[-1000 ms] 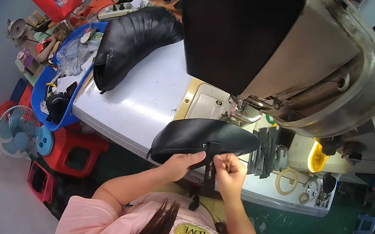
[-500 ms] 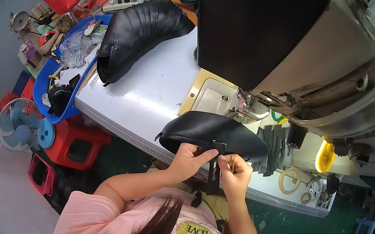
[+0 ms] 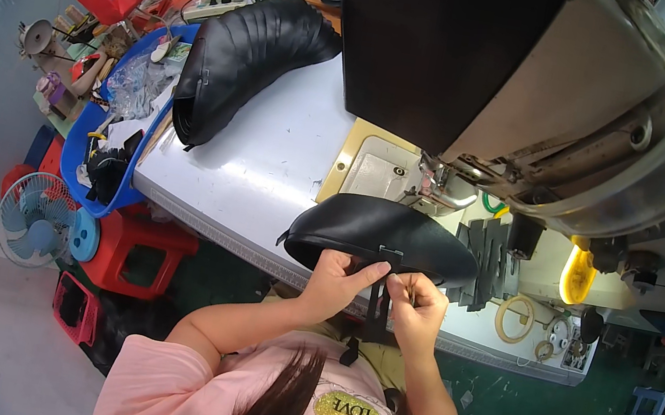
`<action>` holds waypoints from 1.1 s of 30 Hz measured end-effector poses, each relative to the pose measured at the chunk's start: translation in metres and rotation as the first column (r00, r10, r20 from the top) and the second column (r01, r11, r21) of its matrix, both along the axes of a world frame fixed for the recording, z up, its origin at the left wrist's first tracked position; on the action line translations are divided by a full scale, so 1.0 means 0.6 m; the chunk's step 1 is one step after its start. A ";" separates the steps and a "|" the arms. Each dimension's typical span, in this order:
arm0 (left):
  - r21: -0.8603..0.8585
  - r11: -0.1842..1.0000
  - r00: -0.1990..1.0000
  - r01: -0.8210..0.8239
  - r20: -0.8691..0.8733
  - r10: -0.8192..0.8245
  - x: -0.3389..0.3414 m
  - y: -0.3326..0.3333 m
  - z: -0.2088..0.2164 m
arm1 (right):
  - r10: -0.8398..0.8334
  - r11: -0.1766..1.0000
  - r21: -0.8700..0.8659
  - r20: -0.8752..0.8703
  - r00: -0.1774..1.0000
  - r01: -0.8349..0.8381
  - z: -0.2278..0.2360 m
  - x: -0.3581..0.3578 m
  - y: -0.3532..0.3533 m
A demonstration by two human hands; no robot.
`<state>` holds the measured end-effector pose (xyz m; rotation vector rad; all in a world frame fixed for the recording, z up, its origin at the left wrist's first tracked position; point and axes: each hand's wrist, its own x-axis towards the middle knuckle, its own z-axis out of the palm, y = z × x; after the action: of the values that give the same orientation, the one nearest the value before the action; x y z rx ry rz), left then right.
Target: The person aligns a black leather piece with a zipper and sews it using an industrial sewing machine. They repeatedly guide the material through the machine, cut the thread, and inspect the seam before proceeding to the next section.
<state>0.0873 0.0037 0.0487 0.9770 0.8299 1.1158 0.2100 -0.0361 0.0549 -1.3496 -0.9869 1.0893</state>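
A curved black leather bag piece [image 3: 365,224] rests at the table's near edge, with a small rectangular buckle [image 3: 391,256] on its front. My left hand [image 3: 329,287] is closed on the lower edge of this piece, its thumb pressing beside the buckle. A black strap [image 3: 377,311] hangs down from there between my two hands. My right hand [image 3: 419,307] is closed in a pinch at the strap's right side; whatever lies between its fingertips is too small to make out. Just beyond the piece is the sewing machine's [image 3: 444,183] needle area.
A stack of black leather pieces [image 3: 256,61] lies at the table's [image 3: 262,151] far left. Black strips [image 3: 487,262] lie right of the bag piece. A blue tub [image 3: 76,149] of scraps, a red stool [image 3: 131,252] and a fan [image 3: 37,218] stand left. Tape rolls [image 3: 515,320] lie right.
My head view has shifted very slightly. Both hands keep nearly the same hold at the buckle, and the strap hangs in almost the same place.
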 end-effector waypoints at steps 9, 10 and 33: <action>0.103 0.993 0.985 0.059 -0.165 -0.042 -0.016 0.024 0.006 | -0.091 0.949 0.314 0.376 0.922 -0.035 0.005 0.020 0.007; 0.140 0.987 0.981 0.073 -0.190 -0.046 -0.023 0.030 0.019 | -0.233 0.869 0.495 0.448 0.863 -0.022 0.016 0.034 0.016; 0.171 0.924 0.840 0.343 -0.496 -0.220 -0.060 0.108 0.090 | 0.146 0.981 -0.133 0.043 0.988 -0.139 0.053 0.048 0.111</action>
<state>0.0513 0.0688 0.1029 1.5760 0.8999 0.7400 0.2385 0.0303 0.0868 -1.4351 -1.0802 1.2492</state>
